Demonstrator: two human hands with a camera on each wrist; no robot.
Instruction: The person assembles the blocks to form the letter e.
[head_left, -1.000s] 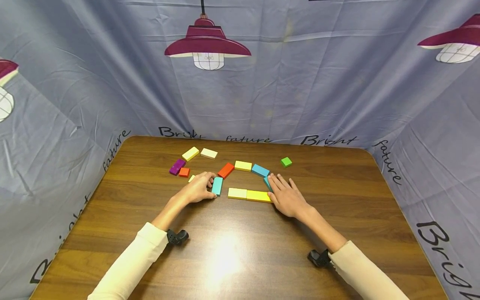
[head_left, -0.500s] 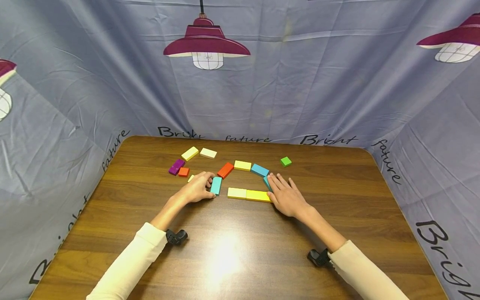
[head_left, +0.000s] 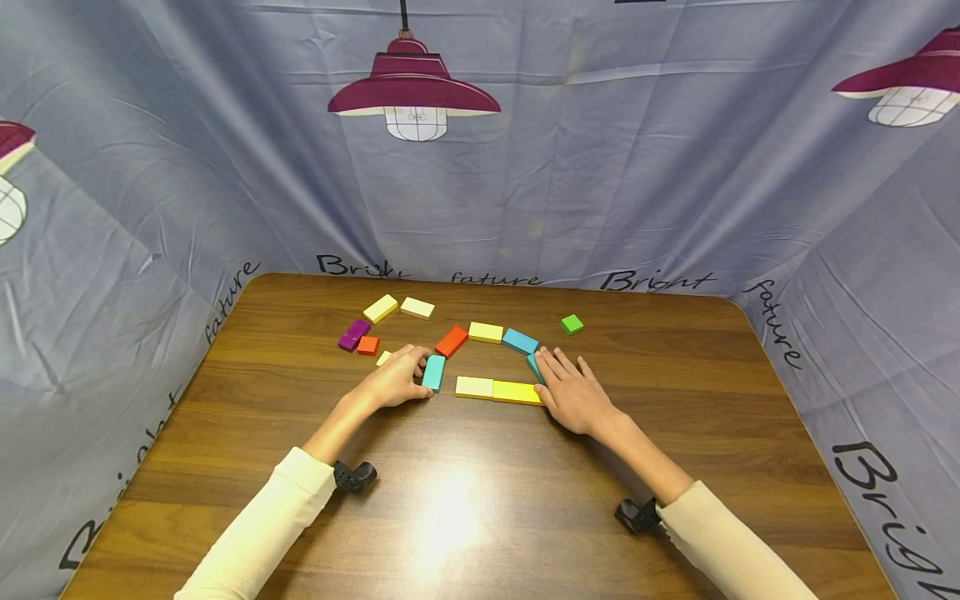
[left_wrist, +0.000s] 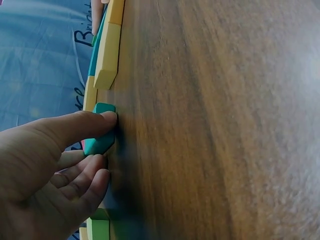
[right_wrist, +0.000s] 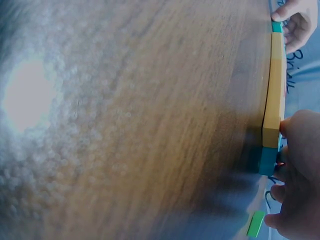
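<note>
My left hand [head_left: 393,382] pinches a turquoise block [head_left: 433,373] that lies at the left end of an arc of blocks; in the left wrist view the thumb presses across the block's end [left_wrist: 102,135]. From there the arc runs through a red block [head_left: 452,342], a yellow block [head_left: 486,332], a blue block [head_left: 521,341] and a teal block [head_left: 534,367]. My right hand [head_left: 576,396] lies with straight fingers over the teal block, partly hiding it. Its thumb touches the right end of a bright yellow block [head_left: 516,392], which abuts a pale yellow block [head_left: 475,387] in a straight row.
Left of the arc lie a purple block [head_left: 354,335], a small orange-red block [head_left: 368,345], a yellow block [head_left: 381,308] and a cream block [head_left: 417,308]. A yellow-green block [head_left: 384,357] is partly behind the left hand. One green block [head_left: 572,324] sits at the back right. Curtains enclose the wooden table [head_left: 675,375].
</note>
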